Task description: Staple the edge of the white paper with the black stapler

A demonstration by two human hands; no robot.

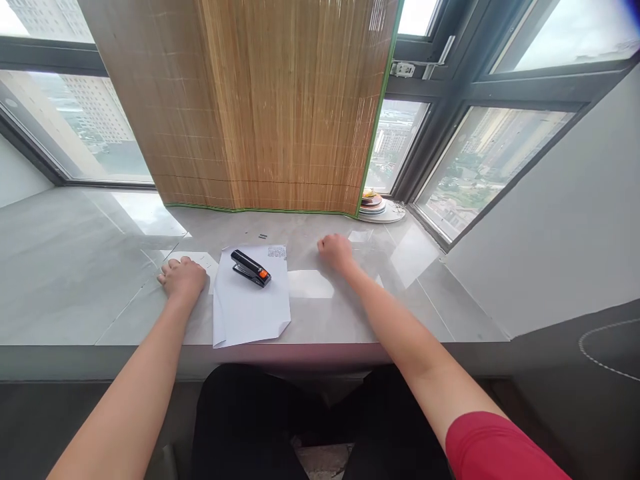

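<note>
1. Nearest: your black-clad legs (235, 427) stand below the front edge of the smooth, glossy grey-veined sill (360, 320).
2. White paper (250, 313) overhangs that edge slightly, its near right corner curled; a printed block marks its far right corner.
3. The stapler (251, 268), black, long and narrow with an orange patch, lies aslant on this paper, between your hands, obstructing its upper part.
4. Your left hand (184, 279) rests palm down, released, fingers bent and parted, covering part of a smaller white sheet (211, 263).
5. Your right hand (336, 252) is clenched on the sill; its contents you cannot tell.
6. Beyond: small dark strips (263, 236).
7. Farthest: a green-edged slatted blind (285, 107) blocks the middle window; stacked round plates (383, 212) stand beside it.
</note>
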